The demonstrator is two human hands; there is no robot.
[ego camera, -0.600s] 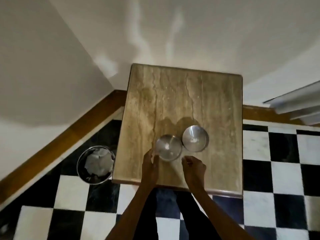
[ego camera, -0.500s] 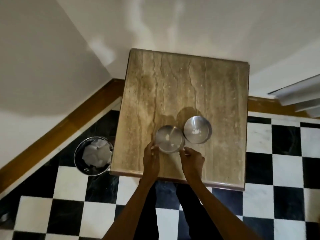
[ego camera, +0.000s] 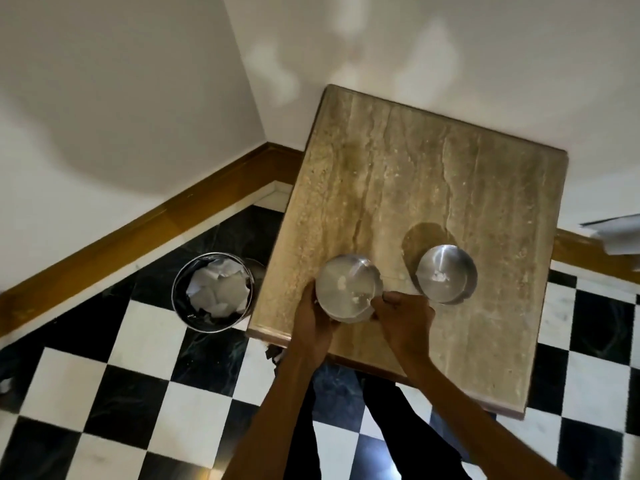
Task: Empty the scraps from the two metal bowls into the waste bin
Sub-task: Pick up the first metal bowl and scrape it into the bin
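Bowl (ego camera: 347, 288) seemingly clasped between both hands.

two shiny metal bowls, near bowl (ego camera: 348, 289) and far bowl (ego camera: 446, 274), upright with white scraps; round waste bin (ego camera: 212, 292) holds paper.

Bare forearms, no sleeves; left hand (ego camera: 313, 323), right hand (ego camera: 407, 320) ungloved; dark trousers (ego camera: 398, 427).

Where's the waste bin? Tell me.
In the head view the waste bin stands on the checkered floor, left of the table, near the left hand.
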